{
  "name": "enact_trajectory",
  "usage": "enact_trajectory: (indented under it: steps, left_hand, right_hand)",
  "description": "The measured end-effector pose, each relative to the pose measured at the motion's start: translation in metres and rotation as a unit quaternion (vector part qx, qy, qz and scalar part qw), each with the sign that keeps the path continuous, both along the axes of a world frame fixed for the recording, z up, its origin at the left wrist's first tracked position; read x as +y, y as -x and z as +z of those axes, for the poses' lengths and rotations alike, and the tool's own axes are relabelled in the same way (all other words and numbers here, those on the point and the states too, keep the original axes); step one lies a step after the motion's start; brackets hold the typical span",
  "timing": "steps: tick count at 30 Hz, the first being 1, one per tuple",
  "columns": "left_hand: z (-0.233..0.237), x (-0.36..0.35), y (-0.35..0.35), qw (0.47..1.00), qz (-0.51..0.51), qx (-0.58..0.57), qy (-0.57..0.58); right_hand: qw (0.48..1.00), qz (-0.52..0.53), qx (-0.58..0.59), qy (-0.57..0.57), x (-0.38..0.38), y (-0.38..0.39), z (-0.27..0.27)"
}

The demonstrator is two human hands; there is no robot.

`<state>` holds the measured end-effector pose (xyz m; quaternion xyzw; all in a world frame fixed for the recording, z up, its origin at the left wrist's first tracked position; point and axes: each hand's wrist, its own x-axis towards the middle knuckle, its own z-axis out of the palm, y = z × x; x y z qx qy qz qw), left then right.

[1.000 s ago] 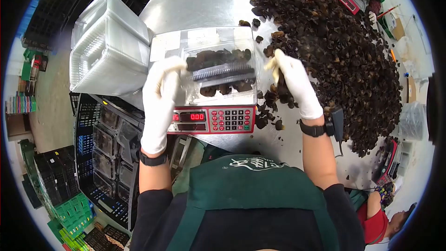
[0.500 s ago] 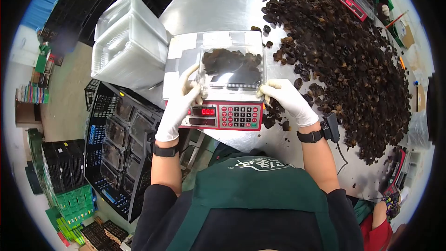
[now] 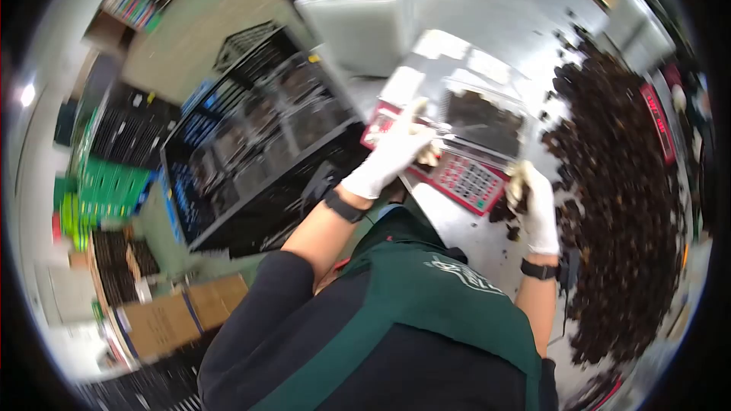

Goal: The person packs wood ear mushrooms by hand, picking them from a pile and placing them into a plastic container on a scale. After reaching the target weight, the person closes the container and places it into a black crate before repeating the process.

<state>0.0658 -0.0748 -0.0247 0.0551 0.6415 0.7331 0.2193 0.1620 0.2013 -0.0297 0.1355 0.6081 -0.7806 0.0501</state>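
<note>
A clear plastic box (image 3: 483, 118) with dark, wood-ear-like mushroom pieces inside is at the red-edged weighing scale (image 3: 466, 180). Blur hides whether it rests on the plate or is slightly raised. My left hand (image 3: 396, 151), in a white glove, has its fingers closed at the box's near left corner, above the scale's front panel. At the near right corner, my right hand (image 3: 537, 204), also gloved, pinches the box edge with curled fingers. The fingertips of both hands are smeared by motion.
Stacked white plastic containers (image 3: 358, 19) stand beyond the scale. To the left, a black crate (image 3: 266, 217) holds several clear filled boxes. A large heap of dark mushrooms (image 3: 620, 213) covers the table's right side, with another scale (image 3: 659, 123) past it.
My view has swung left, so the crate shows more fully and the scale sits farther right and tilted. Both hands stay at the box's near corners.
</note>
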Motion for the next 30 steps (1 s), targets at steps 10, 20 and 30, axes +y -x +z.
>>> enact_trajectory:
  steps: [10,20,30]
  left_hand:
    - [0.012,-0.049,0.022,0.951,0.081,0.255,0.154]
    - [0.071,-0.237,0.021,0.984,-0.161,0.038,0.071]
    - [-0.05,-0.409,0.011,0.926,0.069,-0.265,0.261]
  right_hand:
    - [0.997,0.02,0.023,-0.069,-0.05,0.022,0.05]
    - [0.941,0.33,0.019,-0.074,-0.193,0.073,0.096]
    - [0.989,0.135,-0.059,0.02,-0.154,0.076,0.037]
